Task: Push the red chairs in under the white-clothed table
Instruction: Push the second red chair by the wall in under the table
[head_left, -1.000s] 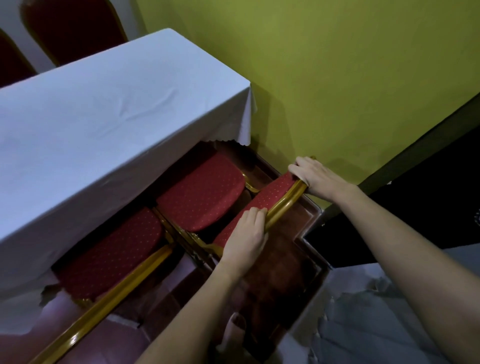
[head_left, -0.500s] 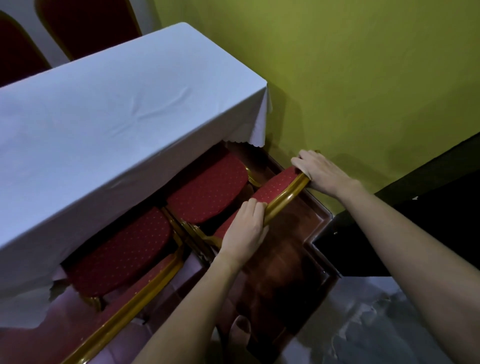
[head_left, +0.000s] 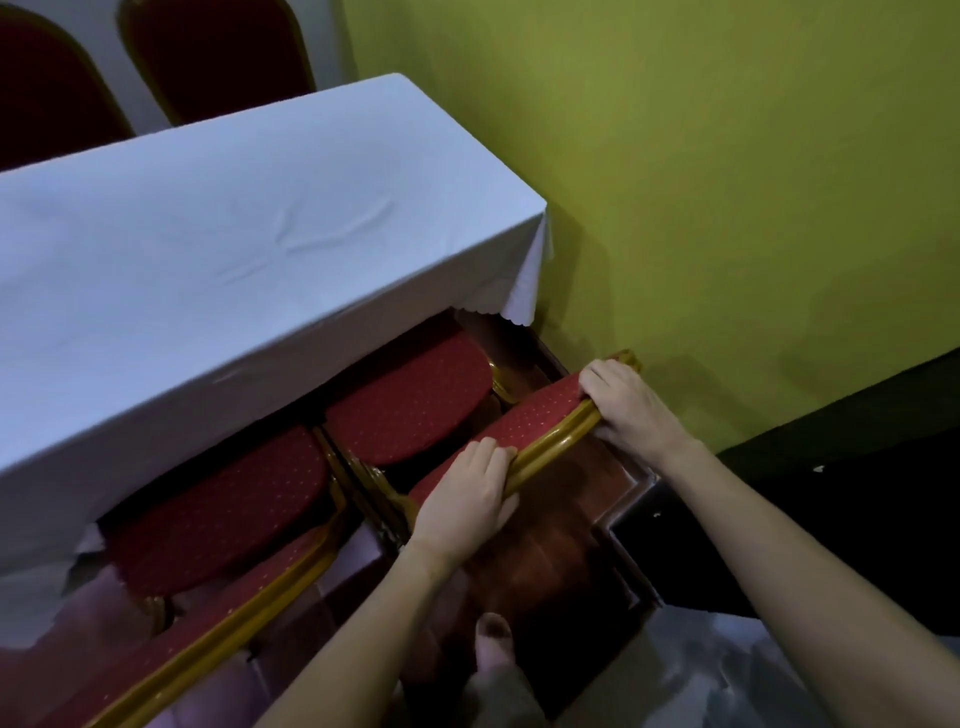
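A table under a white cloth (head_left: 249, 244) fills the left half of the view. Two red chairs with gold frames stand side by side at its near edge. The right chair (head_left: 415, 400) has its dotted seat partly beneath the cloth. My left hand (head_left: 467, 499) grips the lower end of its gold-edged backrest top, and my right hand (head_left: 628, 405) grips the upper end, close to the wall. The left chair (head_left: 218, 499) also has its seat partly under the cloth; its backrest top runs toward the bottom left, untouched.
A yellow-green wall (head_left: 727, 182) stands right beside the table end and the right chair. Two more red chairs (head_left: 218, 57) stand behind the table at the far side. My foot (head_left: 493, 639) rests on the brown floor below the chair. A dark surface lies at the right.
The right chair has slid a little further in under the cloth, with both hands holding its backrest. The view has tilted, showing more of the far chairs.
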